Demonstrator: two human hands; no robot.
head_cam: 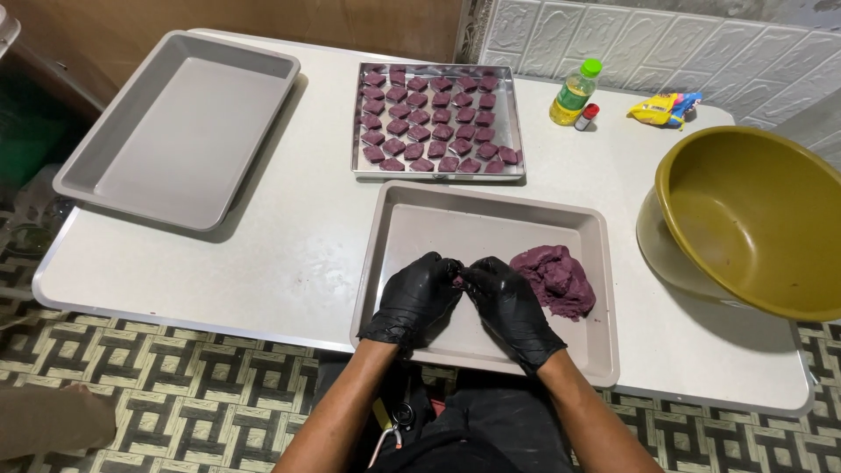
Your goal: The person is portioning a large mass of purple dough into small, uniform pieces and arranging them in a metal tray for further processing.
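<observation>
I am pinching a small purple dough piece (457,279) between both gloved hands, left hand (415,300) and right hand (508,302), fingertips meeting over the near baking tray (399,263). Both grips are narrow and closed on that piece, which is mostly hidden by the black gloves.

The piece is looking soft, light and a bit tacky, so I am judging it dents easily; fingertip pressure at its edges seems enough, a squeeze would flatten it. The purple dough lump (554,278) is sitting just beside my right hand at 3 o'clock in the same tray, touching the tray floor. It looks pliable and heavier, best taken by pulling off from its near edge.

Shaped purple pieces (434,123) are lying in rows on a steel tray (517,131) at 12 o'clock. An empty grey tray (131,175) is at 10 o'clock on the bench (289,254).

Packages: a small yellow bottle with green cap (575,92), upright, at 1 o'clock, a tiny red-capped vial (587,116) just beside it, and a crumpled yellow and blue wrapper (664,108) further right. An olive bowl (753,219) is tilted on a pale plate at 2 o'clock.
</observation>
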